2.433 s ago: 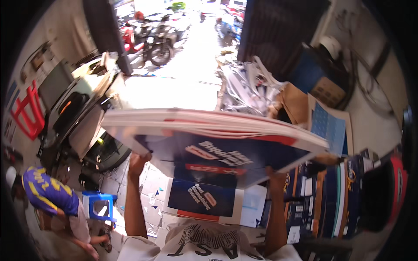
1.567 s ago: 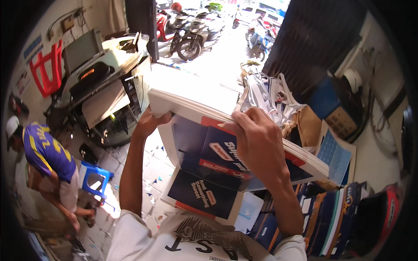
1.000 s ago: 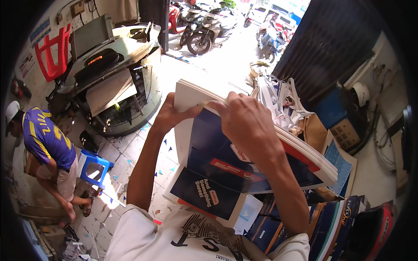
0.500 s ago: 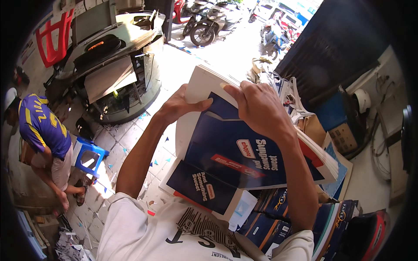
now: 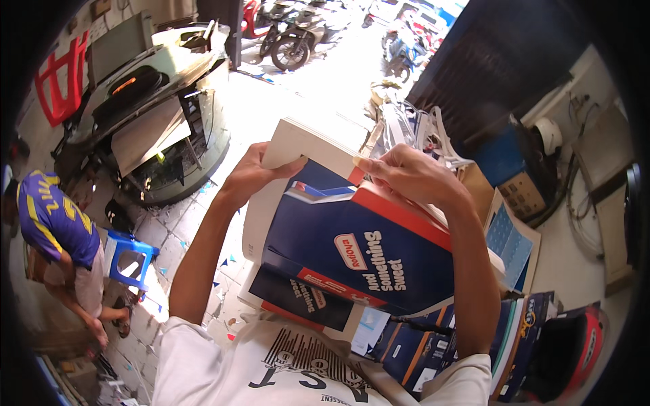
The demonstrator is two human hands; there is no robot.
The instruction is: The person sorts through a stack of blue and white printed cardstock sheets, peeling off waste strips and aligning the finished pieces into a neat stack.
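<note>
Between 2 hands [image 5: 261,177] [image 5: 416,174], printed sheets [image 5: 359,233], packages [image 5: 414,352] nearby

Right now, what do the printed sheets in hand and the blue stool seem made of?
Printed sheets: probably thin card or heavy paper, smooth; the front one bends, showing a thin edge. Blue stool: likely moulded plastic, smooth; uniform colour, rounded side opening.

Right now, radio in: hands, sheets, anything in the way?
Left hand pinching printed sheets, upper left. Right hand at top edge, grip unclear. Sheets parted. Right forearm overlapping their right side.
</note>
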